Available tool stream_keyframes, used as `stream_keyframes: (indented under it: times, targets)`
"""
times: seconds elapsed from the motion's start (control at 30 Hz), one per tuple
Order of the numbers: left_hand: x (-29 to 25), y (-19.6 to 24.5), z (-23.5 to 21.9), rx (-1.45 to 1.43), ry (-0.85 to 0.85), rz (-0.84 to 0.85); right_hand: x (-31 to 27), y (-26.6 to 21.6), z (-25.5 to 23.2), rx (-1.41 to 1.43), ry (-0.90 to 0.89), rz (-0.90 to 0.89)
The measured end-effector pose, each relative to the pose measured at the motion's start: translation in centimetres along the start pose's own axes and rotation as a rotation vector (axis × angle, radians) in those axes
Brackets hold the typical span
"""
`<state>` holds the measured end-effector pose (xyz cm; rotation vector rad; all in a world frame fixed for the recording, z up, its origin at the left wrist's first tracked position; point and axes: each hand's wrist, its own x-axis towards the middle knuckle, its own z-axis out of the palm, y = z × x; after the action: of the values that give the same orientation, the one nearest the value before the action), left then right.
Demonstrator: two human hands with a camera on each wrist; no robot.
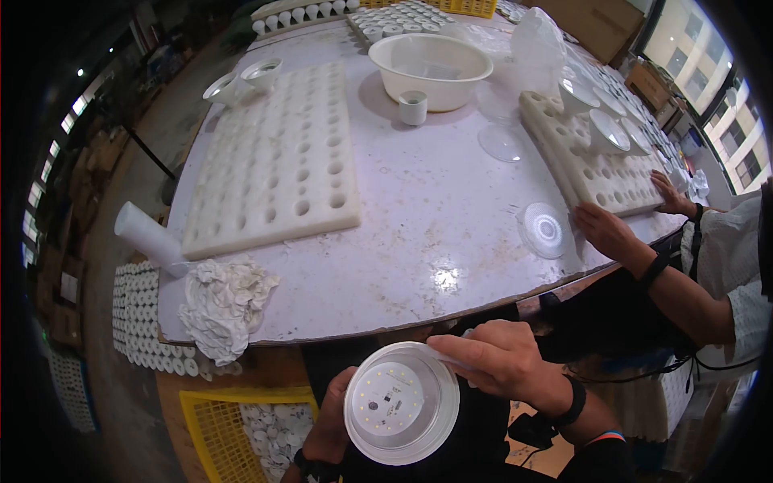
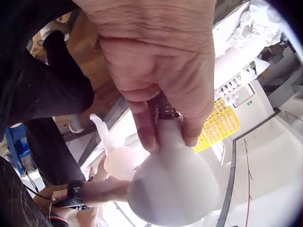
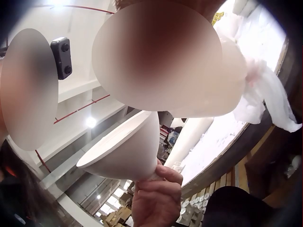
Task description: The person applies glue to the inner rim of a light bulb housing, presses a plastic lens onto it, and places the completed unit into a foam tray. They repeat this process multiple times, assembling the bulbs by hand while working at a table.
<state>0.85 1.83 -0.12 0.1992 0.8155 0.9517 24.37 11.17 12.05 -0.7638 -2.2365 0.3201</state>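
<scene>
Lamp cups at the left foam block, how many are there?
2. One lamp cup is at the far left corner of the foam block; the other cup is to its right.

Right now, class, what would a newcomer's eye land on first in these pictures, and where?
First, the open white lamp at the bottom centre, small yellow dots inside, its base gripped by the left hand. Then the pale board with rows of holes on the table's left, and the big white basin farther back.
</scene>
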Motion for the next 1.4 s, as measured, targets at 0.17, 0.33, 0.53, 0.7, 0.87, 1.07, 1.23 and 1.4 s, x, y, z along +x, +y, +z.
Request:
stream_keyframes:
  times: [0.17,0.33,0.53,0.7,0.87,1.07,1.23,1.4]
  targets:
    - [0.0,0.0,0.3,-0.045,0.065,0.077,0.0,-0.2,-0.1,0.015,0.009,0.013]
    - [0.0,0.4,0.8,-0.014,0.080,0.037,0.2,-0.5,-0.9,0.000,-0.050,0.020]
    - [0.3,-0.2,-0.8,0.011,-0.135,0.054,-0.1,-0.2,-0.7,-0.037,0.010,-0.025]
    - [0.5,-0.5,-2.0,0.060,-0.121,0.079,-0.2,-0.2,-1.0,-0.013,-0.024,-0.016]
    - [0.2,-0.1,-1.7,-0.045,-0.109,0.063,-0.3,-0.4,-1.2,-0.010,-0.043,-0.010]
    - [-1.4,1.3,2.0,0.045,0.014,0.296,-0.4,-0.6,-1.5,0.043,-0.057,0.027]
    - [-1.9,4.7,8.4,-0.146,0.066,0.003,0.1,-1.2,-2.7,0.274,-0.145,0.230]
    - [-0.7,3.3,6.6,-0.436,-0.059,0.161,-1.2,-0.2,-3.5,1.210,0.165,0.764]
